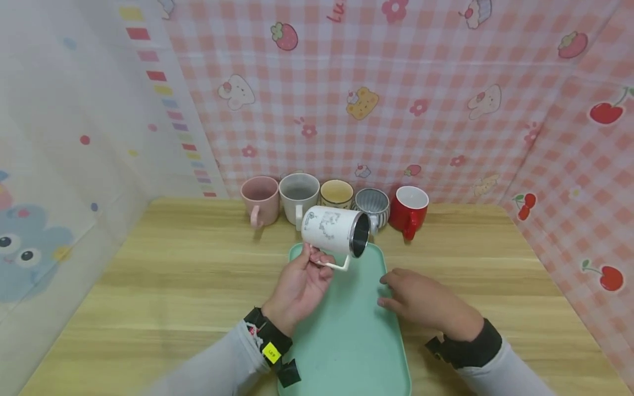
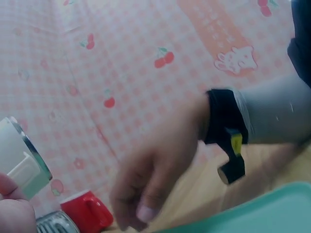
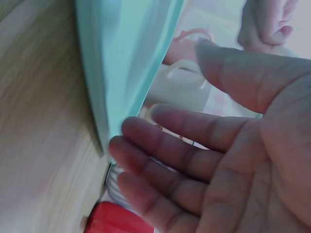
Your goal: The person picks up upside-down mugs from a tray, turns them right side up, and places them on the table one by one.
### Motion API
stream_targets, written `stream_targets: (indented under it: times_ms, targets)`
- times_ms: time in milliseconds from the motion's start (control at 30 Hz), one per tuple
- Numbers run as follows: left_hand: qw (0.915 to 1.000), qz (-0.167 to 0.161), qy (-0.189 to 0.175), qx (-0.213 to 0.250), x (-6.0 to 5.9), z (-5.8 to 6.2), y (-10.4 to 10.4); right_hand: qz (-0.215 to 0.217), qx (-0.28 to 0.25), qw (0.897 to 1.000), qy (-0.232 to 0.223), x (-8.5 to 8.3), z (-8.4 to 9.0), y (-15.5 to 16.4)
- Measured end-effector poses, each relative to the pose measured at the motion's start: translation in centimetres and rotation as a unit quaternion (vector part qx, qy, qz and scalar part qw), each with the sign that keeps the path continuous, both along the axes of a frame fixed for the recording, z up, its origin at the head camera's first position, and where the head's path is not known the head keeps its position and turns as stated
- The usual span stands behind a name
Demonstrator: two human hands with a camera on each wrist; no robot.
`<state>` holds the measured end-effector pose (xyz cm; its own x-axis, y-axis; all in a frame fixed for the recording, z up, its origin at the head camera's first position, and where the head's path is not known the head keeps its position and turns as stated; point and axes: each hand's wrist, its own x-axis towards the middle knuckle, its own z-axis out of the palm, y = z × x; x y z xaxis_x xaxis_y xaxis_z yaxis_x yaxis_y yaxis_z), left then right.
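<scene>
My left hand (image 1: 303, 283) grips the handle of a white mug (image 1: 328, 230) with a grey printed drawing and a steel rim. The mug is tipped on its side above the far end of a green tray (image 1: 354, 341), its mouth facing right. Part of that mug also shows at the edge of the left wrist view. By the tray's right edge hovers my right hand (image 1: 428, 301), holding nothing. In the right wrist view its fingers (image 3: 180, 150) are extended and slightly bent, with the thumb apart.
Along the back wall stand a pink mug (image 1: 261, 201), a light grey mug (image 1: 299, 192), a yellow mug (image 1: 337, 192), a grey striped mug (image 1: 372, 206) and a red mug (image 1: 409, 210). The wooden table (image 1: 188, 286) meets patterned cloth walls at the back and sides.
</scene>
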<state>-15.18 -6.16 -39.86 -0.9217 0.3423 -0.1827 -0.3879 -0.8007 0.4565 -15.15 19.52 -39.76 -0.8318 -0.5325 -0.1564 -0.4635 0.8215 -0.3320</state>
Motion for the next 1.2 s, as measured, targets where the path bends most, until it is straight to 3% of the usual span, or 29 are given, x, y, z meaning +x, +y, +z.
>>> stream_targets:
  times_ms: [200,367,467,600,800,867,1033,1200]
  targets:
    - [0.9999,0.004,-0.005,0.011,0.0,0.0,0.1,0.018,-0.057,0.997,0.051,0.6,0.0,-1.5]
    - [0.9998,-0.002,-0.009,0.018,0.0,0.2,0.1,0.027,-0.16,0.985,0.05,1.2,-0.7,-2.9]
    - [0.9998,-0.005,-0.007,0.019,0.2,0.2,0.3,0.032,-0.245,0.969,0.032,1.5,-1.2,-3.6]
    - [0.9999,-0.014,-0.008,0.007,0.5,0.1,0.7,0.02,-0.344,0.939,-0.02,2.0,-1.6,-4.0]
    - [0.9983,-0.05,0.016,-0.026,0.9,0.0,0.9,-0.024,-0.462,0.881,-0.1,2.3,-1.3,-4.0]
    - [0.9963,-0.06,0.03,-0.053,1.0,-0.1,0.9,-0.036,-0.477,0.872,-0.105,2.4,-1.1,-3.9]
    - [0.9837,-0.078,0.066,-0.148,1.2,-0.4,1.1,-0.065,-0.487,0.866,-0.094,2.5,-0.7,-3.7]
    - [0.9753,-0.082,0.072,-0.192,1.6,-0.7,1.4,-0.073,-0.527,0.839,-0.115,2.6,-0.3,-3.7]
